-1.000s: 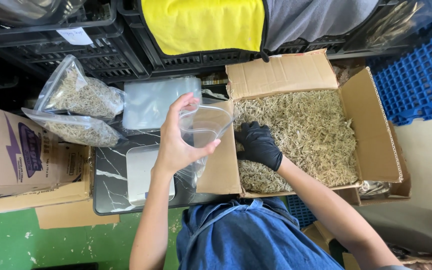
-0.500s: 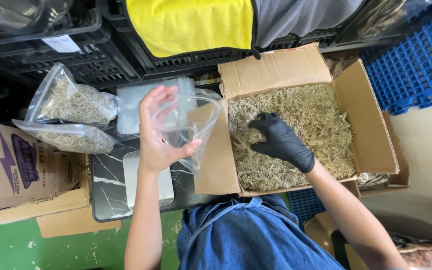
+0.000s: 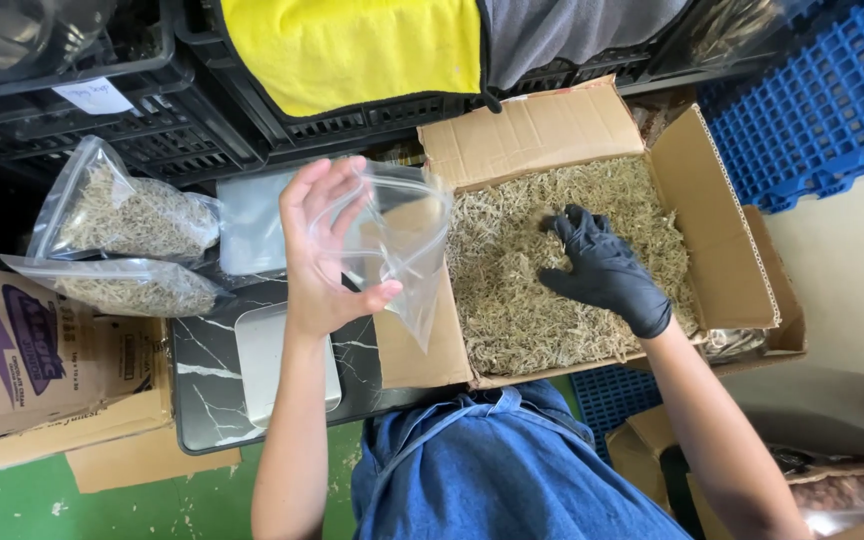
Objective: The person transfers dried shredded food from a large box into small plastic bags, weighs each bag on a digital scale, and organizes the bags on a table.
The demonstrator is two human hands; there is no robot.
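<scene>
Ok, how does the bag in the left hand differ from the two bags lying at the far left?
The held bag is empty, open and hanging from the bare left hand; the two lying bags are full of pale dried strands and rest flat, untouched. All three are clear plastic.

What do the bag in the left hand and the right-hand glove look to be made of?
Bag: thin clear plastic film, glossy; the box shows through it and it creases. Glove on the right hand: matte black, skin-tight, probably nitrile or latex. The left hand is bare.
</scene>
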